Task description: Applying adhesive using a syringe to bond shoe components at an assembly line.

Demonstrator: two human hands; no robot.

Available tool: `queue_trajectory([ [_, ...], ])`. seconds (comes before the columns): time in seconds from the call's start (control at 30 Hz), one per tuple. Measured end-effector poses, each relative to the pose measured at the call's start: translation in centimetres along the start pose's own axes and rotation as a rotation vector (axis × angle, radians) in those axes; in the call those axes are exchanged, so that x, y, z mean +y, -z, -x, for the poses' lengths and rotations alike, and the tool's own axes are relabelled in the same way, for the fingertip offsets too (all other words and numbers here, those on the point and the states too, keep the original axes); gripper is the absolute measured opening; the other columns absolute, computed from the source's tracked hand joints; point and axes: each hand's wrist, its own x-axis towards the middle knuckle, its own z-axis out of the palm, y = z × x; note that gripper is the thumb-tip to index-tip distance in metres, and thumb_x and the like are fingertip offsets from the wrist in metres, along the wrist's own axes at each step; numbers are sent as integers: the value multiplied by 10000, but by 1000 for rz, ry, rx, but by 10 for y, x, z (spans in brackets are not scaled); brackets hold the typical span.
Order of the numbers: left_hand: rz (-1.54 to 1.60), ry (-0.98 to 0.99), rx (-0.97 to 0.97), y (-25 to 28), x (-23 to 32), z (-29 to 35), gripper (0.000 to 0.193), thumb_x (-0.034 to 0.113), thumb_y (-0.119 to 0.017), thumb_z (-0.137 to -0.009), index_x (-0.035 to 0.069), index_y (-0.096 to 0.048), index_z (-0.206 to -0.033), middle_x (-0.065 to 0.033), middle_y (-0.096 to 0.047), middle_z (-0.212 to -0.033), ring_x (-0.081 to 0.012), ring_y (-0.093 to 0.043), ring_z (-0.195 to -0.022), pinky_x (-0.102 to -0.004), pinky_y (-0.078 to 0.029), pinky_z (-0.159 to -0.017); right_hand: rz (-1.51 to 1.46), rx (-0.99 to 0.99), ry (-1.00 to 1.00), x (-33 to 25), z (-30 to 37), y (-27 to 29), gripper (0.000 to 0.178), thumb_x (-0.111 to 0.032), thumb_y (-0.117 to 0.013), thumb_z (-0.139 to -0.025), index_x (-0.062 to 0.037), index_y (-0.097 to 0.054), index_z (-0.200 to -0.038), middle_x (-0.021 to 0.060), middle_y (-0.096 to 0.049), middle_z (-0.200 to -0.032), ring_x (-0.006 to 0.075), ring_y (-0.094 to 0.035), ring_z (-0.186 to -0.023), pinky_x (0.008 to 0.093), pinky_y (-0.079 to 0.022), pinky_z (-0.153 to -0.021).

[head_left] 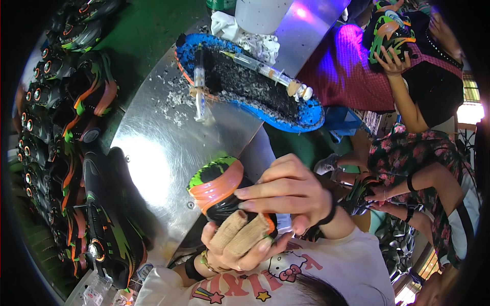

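Observation:
A black shoe with orange bands and a bright green sole edge [217, 184] is held in front of my chest, over the near edge of the metal table. My left hand [237, 244] is wrapped round it from below, with tan fabric sleeves on two fingers. From the right, my right hand [291, 193] reaches over the shoe, its fingers close together and bent against the black side. Its thumb hangs lower, near the shoe's near end. My hands cover much of the shoe. Whether something small is under the right fingertips cannot be made out.
Ahead on the metal table [158, 109] lies a blue-rimmed, sole-shaped tray [301, 120] with two syringes [199, 76] across it. White tissue [224, 25] and a whitish container [263, 15] stand behind. Finished-looking shoes [97, 102] line the left. Co-workers [423, 86] handle shoes at right.

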Motion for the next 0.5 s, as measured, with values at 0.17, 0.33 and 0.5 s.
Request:
queue_trajectory([
  [0.17,-43,95,159,-12,9,0,597,419,-780,-716,257,-495,-1214,72,-619,-1004,-147,-600,-995,-425,-349,-1011,400,-245,-26,10,-30,85,608,-562,-360,-992,-59,-680,-1114,84,-680,-1132,307,-626,-1020,403,-480,-801],
  [0.33,-120,33,215,-9,6,22,440,424,-691,-789,332,-508,-1178,115,-524,-1135,-99,-551,-1028,-402,-399,-922,471,-489,-45,52,-68,122,446,-452,-672,-841,-129,-675,-1148,42,-599,-1288,341,-465,-1272,473,-432,-999],
  [0.5,-187,-125,22,11,-8,20,357,513,-581,-853,321,-533,-1150,149,-430,-1231,-128,-563,-1021,-428,-396,-865,675,-627,138,84,-67,116,448,-380,-692,-824,-165,-635,-1213,12,-584,-1232,264,-530,-1090,413,-477,-930],
])
